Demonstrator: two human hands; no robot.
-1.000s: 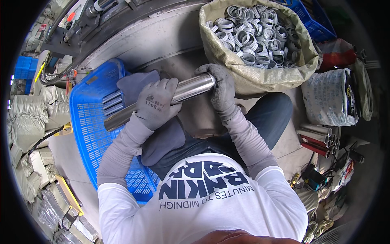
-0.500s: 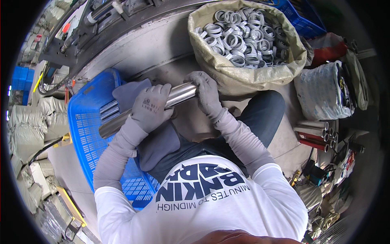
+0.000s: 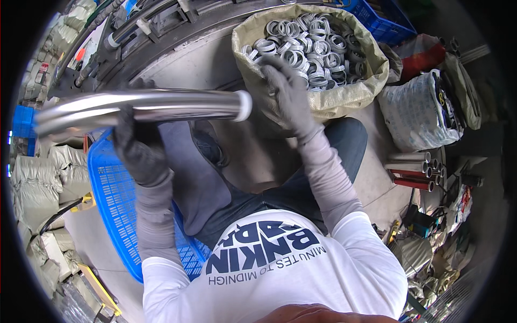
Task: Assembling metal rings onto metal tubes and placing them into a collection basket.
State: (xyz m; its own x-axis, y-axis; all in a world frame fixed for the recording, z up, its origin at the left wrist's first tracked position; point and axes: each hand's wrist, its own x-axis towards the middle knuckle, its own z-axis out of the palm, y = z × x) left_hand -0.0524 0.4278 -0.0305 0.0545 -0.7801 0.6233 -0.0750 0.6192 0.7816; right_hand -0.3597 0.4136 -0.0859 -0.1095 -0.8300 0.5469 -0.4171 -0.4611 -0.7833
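Observation:
My left hand point(image 3: 142, 153), in a grey glove, is wrapped round a long shiny metal tube point(image 3: 183, 103) and holds it nearly level, clear of my lap. A pale ring point(image 3: 245, 106) sits round the tube's right end; the far left end is smeared by motion. My gloved right hand point(image 3: 290, 97) is off the tube, at the near left edge of a woven sack point(image 3: 336, 103). Its fingers stretch toward the many loose metal rings point(image 3: 318, 51) inside, and I see nothing in them.
To my left stands a blue plastic basket point(image 3: 110, 210). A dark metal frame point(image 3: 156, 43) runs along the far left. Several tubes point(image 3: 412, 169) lie stacked at the right, below a white bag point(image 3: 412, 110). A blue crate point(image 3: 385, 21) stands behind the sack.
The tube has been raised off the basket and my lap and swung level. My right hand has let go of its end and moved to the sack; a pale ring now shows there.

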